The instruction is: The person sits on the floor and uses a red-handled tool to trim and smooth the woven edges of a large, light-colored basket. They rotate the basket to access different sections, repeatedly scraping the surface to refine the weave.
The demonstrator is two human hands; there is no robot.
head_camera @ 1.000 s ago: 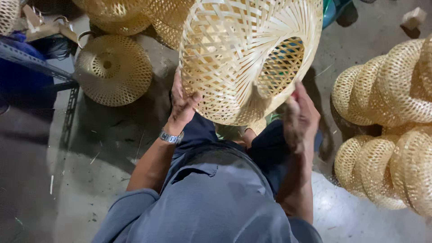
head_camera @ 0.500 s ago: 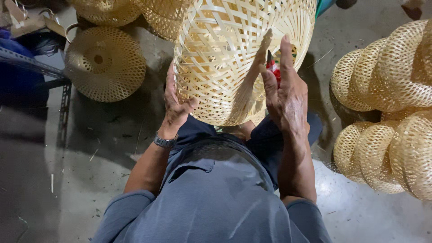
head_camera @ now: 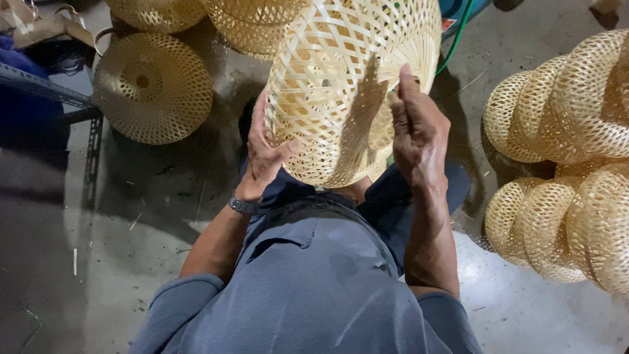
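Observation:
I hold a pale woven bamboo basket (head_camera: 334, 85), a dome-shaped lattice, up over my lap. My left hand (head_camera: 265, 151) presses against its left side, thumb hooked on the lower weave, with a wristwatch (head_camera: 241, 204) on that wrist. My right hand (head_camera: 418, 131) grips the basket's right rim, fingers pointing up along the edge. Whether something is tucked in that hand cannot be told. Below are my blue-grey shirt and dark trousers.
A flat round woven piece (head_camera: 152, 88) lies on the concrete floor to the left. More woven domes are stacked at the right (head_camera: 563, 157) and at the top (head_camera: 249, 26). A dark metal frame (head_camera: 46, 92) and a green hose (head_camera: 458, 39) sit at the edges.
The basket has turned in my hands, and its open mouth no longer faces me. My right hand went from below the rim up onto the right edge. The left hand stays on the left side.

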